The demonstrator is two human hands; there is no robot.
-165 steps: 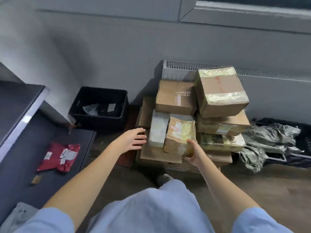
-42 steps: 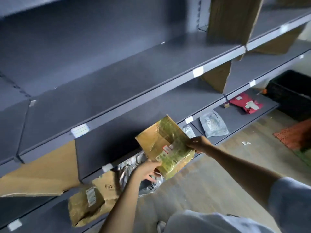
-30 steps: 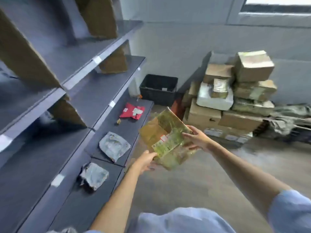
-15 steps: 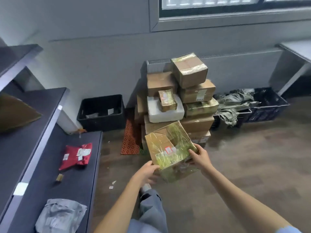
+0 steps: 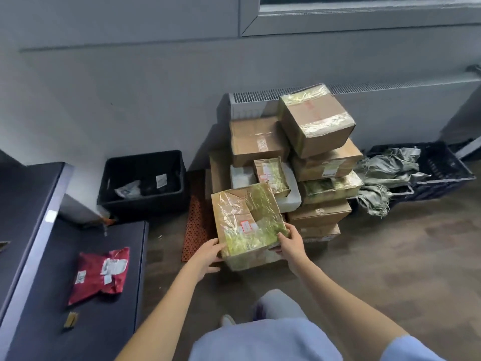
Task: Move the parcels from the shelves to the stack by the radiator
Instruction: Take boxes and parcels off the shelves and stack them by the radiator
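I hold a brown cardboard parcel (image 5: 247,220) wrapped in yellowish tape, with a small red-and-white label on top. My left hand (image 5: 207,255) grips its near left corner and my right hand (image 5: 290,242) grips its near right corner. The parcel is just in front of the stack of cardboard boxes (image 5: 307,157), which stands against the white radiator (image 5: 250,100). A red parcel bag (image 5: 100,273) lies on the lowest dark shelf (image 5: 78,321) at the left.
A black crate (image 5: 143,183) with a few items stands on the floor left of the stack. An orange perforated mat (image 5: 197,217) lies beside the boxes. At the right, a dark crate (image 5: 440,168) holds grey-green bags (image 5: 385,173). My knee is below.
I took the taped parcel from the shelves, turned right and carried it across the floor. It is now lower and close to the front of the stack.
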